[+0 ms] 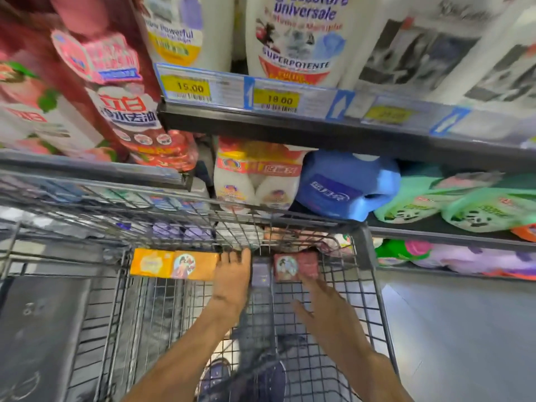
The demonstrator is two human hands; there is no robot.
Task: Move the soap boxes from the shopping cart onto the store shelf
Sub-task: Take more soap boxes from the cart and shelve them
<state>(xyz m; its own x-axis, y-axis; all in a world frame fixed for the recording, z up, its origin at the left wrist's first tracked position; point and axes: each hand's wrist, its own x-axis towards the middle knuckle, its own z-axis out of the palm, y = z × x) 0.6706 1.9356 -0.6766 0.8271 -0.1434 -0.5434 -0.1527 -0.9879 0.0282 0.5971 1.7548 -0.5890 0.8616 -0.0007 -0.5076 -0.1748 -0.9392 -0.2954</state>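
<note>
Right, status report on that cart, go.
Left hand open, reaching between the orange soap boxes and purple box. Right hand open, fingertips at the red soap box. All boxes still in cart. Nothing blocking.

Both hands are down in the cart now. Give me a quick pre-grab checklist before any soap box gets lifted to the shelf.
1. Boxes in the cart: ok; orange soap box, red soap box and a purple box between them lie at the far end.
2. Left hand free: ok, fingers straight beside the orange box.
3. Right hand free: ok, open, just short of the red box.
4. Any grip made: not ok, neither hand holds a box.
5. Shelf space for boxes: cannot tell; visible shelf levels look stocked.
</note>
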